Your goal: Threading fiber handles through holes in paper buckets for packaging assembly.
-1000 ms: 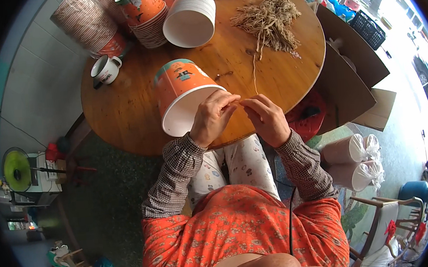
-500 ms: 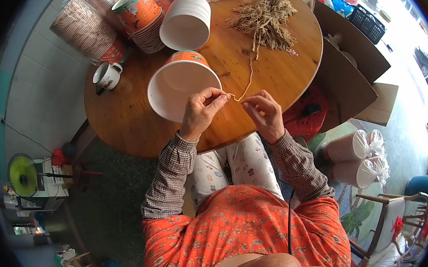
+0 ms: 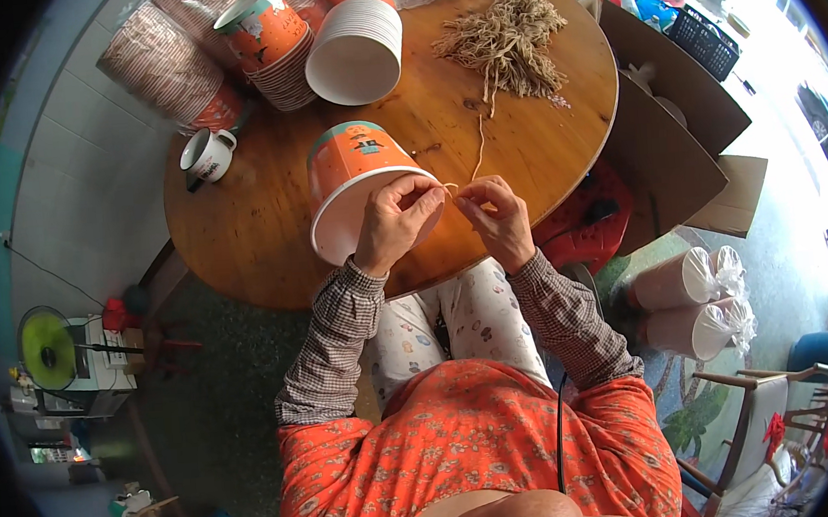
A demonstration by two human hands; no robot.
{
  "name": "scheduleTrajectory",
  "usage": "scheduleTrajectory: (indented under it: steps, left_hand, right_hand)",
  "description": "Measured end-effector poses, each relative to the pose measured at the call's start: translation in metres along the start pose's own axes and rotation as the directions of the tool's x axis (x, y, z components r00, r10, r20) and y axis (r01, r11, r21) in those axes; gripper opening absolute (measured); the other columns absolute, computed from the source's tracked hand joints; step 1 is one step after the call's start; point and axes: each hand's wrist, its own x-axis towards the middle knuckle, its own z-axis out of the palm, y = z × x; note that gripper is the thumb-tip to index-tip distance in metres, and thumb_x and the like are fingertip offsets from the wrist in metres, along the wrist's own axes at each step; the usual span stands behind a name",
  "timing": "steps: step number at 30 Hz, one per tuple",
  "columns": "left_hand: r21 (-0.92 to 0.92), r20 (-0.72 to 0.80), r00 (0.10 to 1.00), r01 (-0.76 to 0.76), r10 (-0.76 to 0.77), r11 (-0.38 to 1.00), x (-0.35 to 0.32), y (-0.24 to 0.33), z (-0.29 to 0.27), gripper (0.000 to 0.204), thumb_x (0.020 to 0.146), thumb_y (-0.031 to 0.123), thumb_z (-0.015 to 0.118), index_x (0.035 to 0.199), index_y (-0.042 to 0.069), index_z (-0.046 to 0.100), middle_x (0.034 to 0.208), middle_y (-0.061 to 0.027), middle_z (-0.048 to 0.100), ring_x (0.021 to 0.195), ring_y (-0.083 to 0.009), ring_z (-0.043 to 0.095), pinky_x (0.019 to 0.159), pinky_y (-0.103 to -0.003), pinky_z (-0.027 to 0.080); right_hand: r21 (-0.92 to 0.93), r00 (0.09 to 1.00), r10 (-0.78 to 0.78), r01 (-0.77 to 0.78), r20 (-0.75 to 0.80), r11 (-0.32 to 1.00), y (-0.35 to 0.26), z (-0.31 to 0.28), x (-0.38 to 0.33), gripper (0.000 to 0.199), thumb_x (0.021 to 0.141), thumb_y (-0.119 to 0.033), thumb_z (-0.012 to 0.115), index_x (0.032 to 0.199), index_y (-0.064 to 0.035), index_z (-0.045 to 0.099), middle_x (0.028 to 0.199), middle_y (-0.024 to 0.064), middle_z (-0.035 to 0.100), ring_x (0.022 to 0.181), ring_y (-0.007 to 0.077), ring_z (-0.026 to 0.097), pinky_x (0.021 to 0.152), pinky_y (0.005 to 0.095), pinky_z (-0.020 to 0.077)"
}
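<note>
Ideally, the left hand [image 3: 394, 221] and right hand [image 3: 498, 220], both pinched on the thin beige string [image 3: 480, 148] beside the tilted orange paper bucket [image 3: 345, 169], should grip lightly, close to its bend.

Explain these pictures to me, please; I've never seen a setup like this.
There is no machine here, only a person's two bare hands. Every picture comes from one wide fisheye camera on the person's head, looking down, so straight edges curve. The left hand and right hand pinch a thin beige cord. On the wooden table are an orange bucket with its opening toward the person, stacked buckets, a white mug and a heap of similar cord.
</note>
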Motion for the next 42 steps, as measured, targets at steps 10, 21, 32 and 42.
scheduleTrajectory:
  steps: [10, 21, 32, 42]
  left_hand:
    - [0.132, -0.039, 0.986, -0.154, 0.160, 0.979, 0.001, 0.004, 0.016, 0.014, 0.091, 0.011, 0.063, 0.091, -0.002, 0.064, 0.078, -0.0043, 0.066, 0.072, -0.0098, 0.062, 0.066, -0.024, 0.050]
    - [0.015, -0.062, 0.996, -0.066, 0.067, 0.998, 0.000, -0.005, 0.018, 0.012, 0.091, 0.009, 0.063, 0.095, -0.002, 0.063, 0.084, -0.0047, 0.066, 0.076, -0.0094, 0.063, 0.068, -0.024, 0.051]
    - [0.647, 0.034, 0.809, -0.465, 0.586, 0.605, 0.002, -0.002, 0.016, 0.014, 0.085, 0.000, 0.063, 0.099, 0.003, 0.062, 0.089, -0.0107, 0.064, 0.076, -0.0253, 0.067, 0.061, -0.031, 0.054]
    - [-0.373, 0.172, 0.975, 0.198, -0.142, 0.906, 0.005, 0.004, 0.016, 0.008, 0.092, 0.009, 0.061, 0.091, 0.000, 0.060, 0.076, -0.0009, 0.061, 0.062, -0.0064, 0.056, 0.058, -0.018, 0.046]
  right_hand:
    - [0.035, 0.998, 0.063, -0.063, -0.010, 0.997, 0.005, -0.003, 0.002, 0.017, 0.089, -0.007, 0.066, 0.105, -0.0018, 0.061, 0.093, 0.0020, 0.061, 0.079, 0.0069, 0.059, 0.060, 0.0210, 0.0516]
    - [0.410, 0.991, 0.119, -0.084, -0.062, 0.908, 0.005, -0.004, 0.002, 0.012, 0.089, -0.006, 0.065, 0.099, 0.0005, 0.062, 0.084, 0.0015, 0.064, 0.073, 0.0071, 0.059, 0.061, 0.0214, 0.0517]
    - [0.051, 0.980, -0.110, 0.120, -0.164, 0.992, -0.022, -0.018, 0.015, 0.009, 0.086, -0.002, 0.065, 0.094, -0.0004, 0.062, 0.084, 0.0042, 0.062, 0.073, 0.0119, 0.061, 0.064, 0.0248, 0.0501]
    - [-0.187, 0.959, -0.250, 0.223, -0.134, 0.957, -0.027, -0.027, 0.024, 0.009, 0.082, -0.002, 0.067, 0.090, -0.0030, 0.064, 0.084, 0.0085, 0.062, 0.076, 0.0197, 0.063, 0.064, 0.0284, 0.0508]
